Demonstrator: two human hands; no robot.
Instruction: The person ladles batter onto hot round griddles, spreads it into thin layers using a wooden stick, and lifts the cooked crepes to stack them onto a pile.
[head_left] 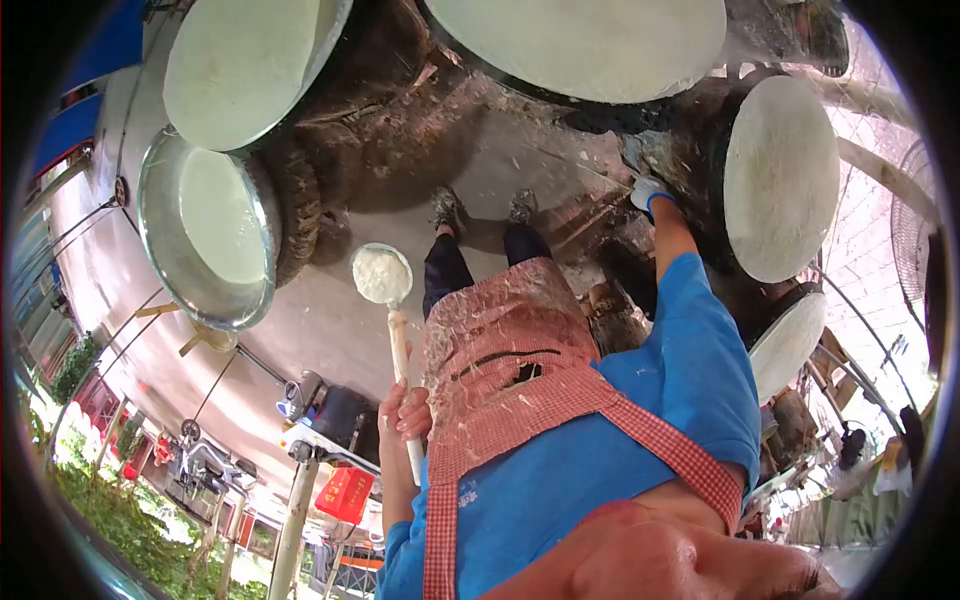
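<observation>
Outdoor concrete yard, view upside down. Left hand point(405, 410): fingers closed round ladle point(383, 275), its full bowl beyond them near a metal basin point(165, 250). Right hand point(648, 192): gloved, grip unclear. Best carried level.

Long-handled ladle point(388, 300), bowl full of white batter

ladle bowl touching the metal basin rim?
Apart. Head view shows bare ground between the ladle bowl and the metal basin rim.
</observation>
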